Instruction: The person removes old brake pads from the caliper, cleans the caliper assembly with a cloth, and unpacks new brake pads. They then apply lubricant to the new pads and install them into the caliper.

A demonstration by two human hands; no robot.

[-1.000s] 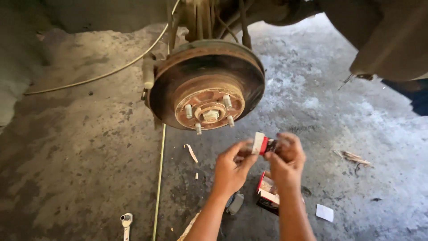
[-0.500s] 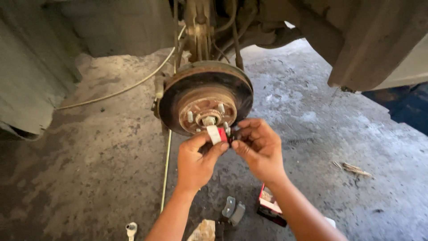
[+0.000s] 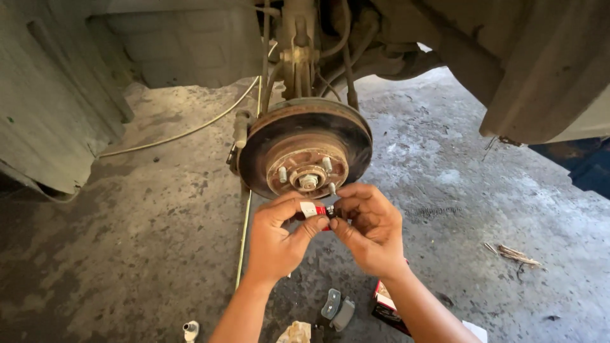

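The small red-and-white tube [image 3: 312,210] sits between your two hands, just below the rusty brake disc [image 3: 306,147] and its wheel studs. It looks light, soft-walled and likely slick, so pinch it by the body near the neck, not the tail. Your left hand [image 3: 276,238] is closed on the tube's body, thumb beneath; your right hand [image 3: 368,228] pinches its dark cap end with the fingertips, both wrists raised and the hands pressed close. Below your wrists lie grey brake pads [image 3: 337,308] and a red box [image 3: 389,305] on the concrete floor [image 3: 127,254].
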